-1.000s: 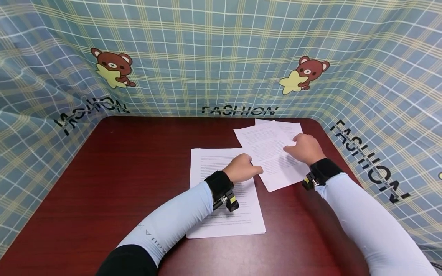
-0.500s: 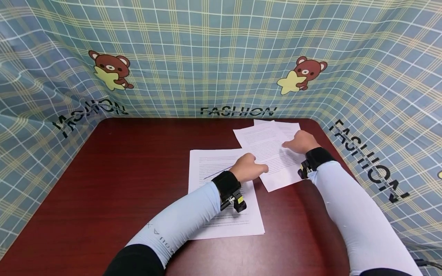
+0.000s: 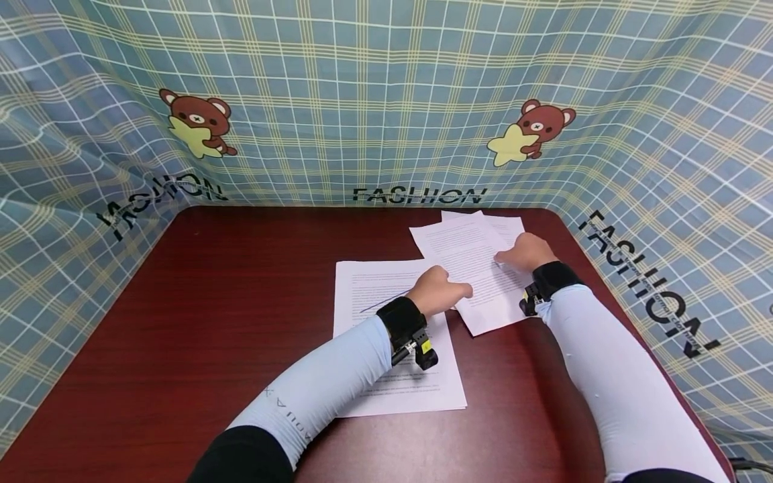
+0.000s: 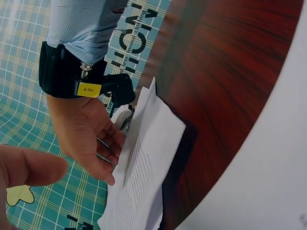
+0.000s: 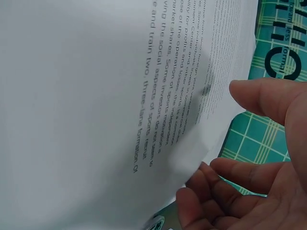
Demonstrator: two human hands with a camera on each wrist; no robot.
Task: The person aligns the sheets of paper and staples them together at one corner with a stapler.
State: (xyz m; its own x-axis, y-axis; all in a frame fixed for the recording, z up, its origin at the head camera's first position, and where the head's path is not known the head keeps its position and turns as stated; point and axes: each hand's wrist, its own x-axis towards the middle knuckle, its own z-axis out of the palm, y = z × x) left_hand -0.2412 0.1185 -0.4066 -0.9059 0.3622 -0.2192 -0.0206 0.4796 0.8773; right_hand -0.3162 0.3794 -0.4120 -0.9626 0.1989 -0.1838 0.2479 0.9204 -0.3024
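Note:
Two overlapping groups of printed paper (image 3: 459,248) lie at the right, the upper one tilted. My right hand (image 3: 527,253) is at their right edge. In the right wrist view, its thumb (image 5: 261,98) stands away from its loosely bent fingers (image 5: 225,194), which lie beside the paper's raised edge. A small shiny thing (image 5: 156,223) shows only partly below. My left hand (image 3: 439,293) is above the gap between these papers and a straight paper stack (image 3: 398,396). Its thumb (image 4: 36,165) is stretched out; the other fingers are mostly hidden.
The papers lie on a dark red tabletop (image 3: 211,322). Plaid cloth (image 3: 362,100) surrounds the table at the back and sides. A thin blue line (image 3: 383,302), perhaps a pen, shows on the stack. A black cable (image 3: 749,464) shows at the lower right.
My left hand has moved slightly right, uncovering the thin blue line on the stack. My right hand has moved slightly left. The papers have hardly moved.

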